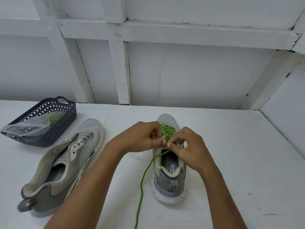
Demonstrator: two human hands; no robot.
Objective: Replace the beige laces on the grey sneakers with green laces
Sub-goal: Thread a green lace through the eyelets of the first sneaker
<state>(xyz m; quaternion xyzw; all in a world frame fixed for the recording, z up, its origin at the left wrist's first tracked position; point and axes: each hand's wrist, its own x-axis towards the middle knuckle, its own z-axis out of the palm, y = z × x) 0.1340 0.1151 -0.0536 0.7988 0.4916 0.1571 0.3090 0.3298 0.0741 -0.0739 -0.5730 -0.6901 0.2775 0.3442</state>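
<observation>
A grey sneaker (pixel 168 182) stands upright on the white table, heel toward me, with a green lace (pixel 167 131) criss-crossed over its eyelets. One long end of the green lace (pixel 142 187) trails off its left side toward the front edge. My left hand (pixel 140 139) pinches the top of the tongue area from the left. My right hand (pixel 188 149) pinches the lace at the top eyelets from the right; the fingertips of both hands meet. A second grey sneaker (pixel 66 162) lies tilted at the left with bare eyelets.
A dark perforated basket (pixel 66 123) sits at the back left with a clear plastic bag (pixel 31 128) and something green inside. A white panelled wall rises behind the table (pixel 231 146), and a side wall closes the right.
</observation>
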